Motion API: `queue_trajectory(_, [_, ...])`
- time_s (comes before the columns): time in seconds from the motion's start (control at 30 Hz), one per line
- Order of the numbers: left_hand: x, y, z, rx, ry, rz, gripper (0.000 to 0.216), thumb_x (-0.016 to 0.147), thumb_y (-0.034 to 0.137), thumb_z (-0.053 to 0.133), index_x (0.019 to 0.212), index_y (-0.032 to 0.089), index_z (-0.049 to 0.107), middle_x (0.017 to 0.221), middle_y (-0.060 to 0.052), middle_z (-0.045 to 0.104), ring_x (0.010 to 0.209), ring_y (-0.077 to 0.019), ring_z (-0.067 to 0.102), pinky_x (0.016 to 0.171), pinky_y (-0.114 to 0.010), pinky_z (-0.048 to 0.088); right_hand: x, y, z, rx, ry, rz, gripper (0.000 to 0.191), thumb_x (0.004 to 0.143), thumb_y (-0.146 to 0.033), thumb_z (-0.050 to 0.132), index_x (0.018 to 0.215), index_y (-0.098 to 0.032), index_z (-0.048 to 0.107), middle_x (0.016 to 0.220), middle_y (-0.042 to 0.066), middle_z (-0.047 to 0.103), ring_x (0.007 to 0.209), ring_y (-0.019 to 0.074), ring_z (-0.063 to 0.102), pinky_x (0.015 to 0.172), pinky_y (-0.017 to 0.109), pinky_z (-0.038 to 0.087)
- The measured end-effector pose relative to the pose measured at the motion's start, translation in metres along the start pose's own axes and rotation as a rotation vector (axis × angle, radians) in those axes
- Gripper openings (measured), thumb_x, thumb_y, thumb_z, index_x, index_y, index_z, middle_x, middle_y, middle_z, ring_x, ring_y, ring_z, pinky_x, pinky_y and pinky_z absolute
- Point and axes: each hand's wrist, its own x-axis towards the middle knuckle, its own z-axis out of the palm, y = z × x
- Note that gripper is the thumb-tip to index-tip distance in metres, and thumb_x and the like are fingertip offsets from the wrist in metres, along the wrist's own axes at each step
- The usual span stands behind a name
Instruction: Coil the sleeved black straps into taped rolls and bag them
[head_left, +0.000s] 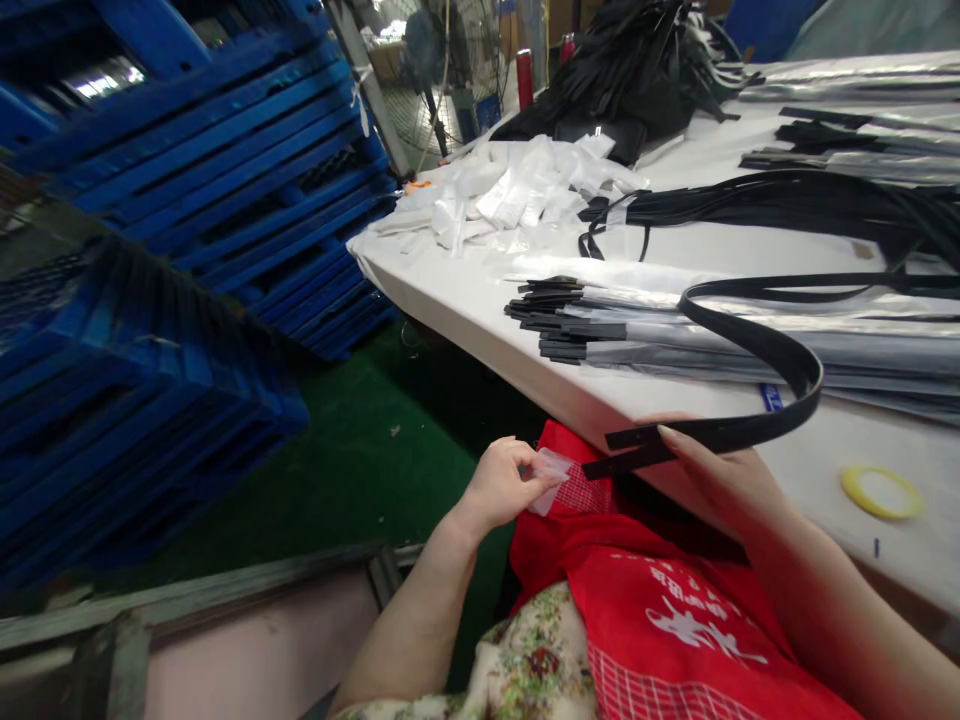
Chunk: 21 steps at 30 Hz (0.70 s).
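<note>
My left hand [504, 482] pinches a small clear plastic bag [553, 474] in front of the red apron [660, 600]. Close to its right, my right hand [731, 470] is closed on black flat strips [757, 430], the thumb lying on top. Two strip ends stick out to the left, toward the bag but apart from it. From the hand the strips bend up in a loop and run off right over the table. Behind them lies a bundle of black strips in clear sleeves [675, 345], dark ends facing left.
A pile of small clear bags [517, 190] covers the far corner of the white table [450, 300]. More black strips [765, 210] lie behind. A yellow tape roll [883, 492] sits at right. Blue pallets [202, 180] stand at left, a fan [439, 75] at the back.
</note>
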Motion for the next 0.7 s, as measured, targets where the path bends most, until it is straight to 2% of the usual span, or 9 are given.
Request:
queue_trajectory(0.1, [0.002, 0.0, 0.005, 0.07, -0.039, 0.038, 0.022, 0.077, 0.033, 0.077, 0.063, 0.019, 0.067, 0.063, 0.005, 0.065, 0.063, -0.0109, 0.057, 0.107, -0.04, 0.035, -0.003, -0.01, 0.004, -0.163, -0.075, -0.053, 0.034, 0.088, -0.051, 0.06, 0.101, -0.024, 0.074, 0.097, 0.005, 0.076, 0.088, 0.0247, 0.071, 0.082, 0.034, 0.059])
queue_trajectory(0.23, [0.003, 0.003, 0.007, 0.146, -0.09, 0.125, 0.023, 0.079, 0.036, 0.074, 0.065, 0.019, 0.067, 0.068, 0.003, 0.067, 0.069, -0.0122, 0.06, 0.107, -0.04, 0.034, -0.007, -0.018, 0.012, -0.286, -0.198, -0.089, 0.031, 0.089, -0.049, 0.057, 0.098, -0.023, 0.072, 0.09, 0.005, 0.076, 0.08, 0.0216, 0.071, 0.077, 0.03, 0.059])
queue_trajectory(0.37, [0.004, 0.009, 0.006, 0.186, -0.171, 0.175, 0.018, 0.079, 0.033, 0.073, 0.068, 0.02, 0.068, 0.076, 0.001, 0.071, 0.078, -0.0151, 0.064, 0.108, -0.041, 0.033, -0.008, -0.018, 0.02, -0.295, -0.223, -0.065, 0.026, 0.091, -0.043, 0.057, 0.1, -0.023, 0.071, 0.094, 0.004, 0.076, 0.085, 0.0203, 0.07, 0.077, 0.028, 0.059])
queue_trajectory(0.5, [0.004, 0.012, 0.007, 0.179, -0.223, 0.213, 0.011, 0.077, 0.025, 0.072, 0.068, 0.02, 0.068, 0.076, 0.001, 0.071, 0.079, -0.0149, 0.065, 0.105, -0.037, 0.036, -0.009, -0.016, 0.024, -0.307, -0.239, -0.096, 0.023, 0.091, -0.039, 0.058, 0.099, -0.023, 0.072, 0.097, 0.004, 0.075, 0.087, 0.0195, 0.07, 0.082, 0.029, 0.058])
queue_trajectory(0.7, [0.005, 0.005, 0.009, 0.166, -0.212, 0.183, 0.013, 0.076, 0.025, 0.071, 0.065, 0.018, 0.067, 0.073, 0.0, 0.071, 0.072, -0.0149, 0.062, 0.087, -0.031, 0.044, -0.011, -0.015, 0.022, -0.298, -0.222, -0.097, 0.023, 0.09, -0.039, 0.059, 0.1, -0.022, 0.071, 0.097, 0.006, 0.075, 0.088, 0.0204, 0.07, 0.075, 0.028, 0.06])
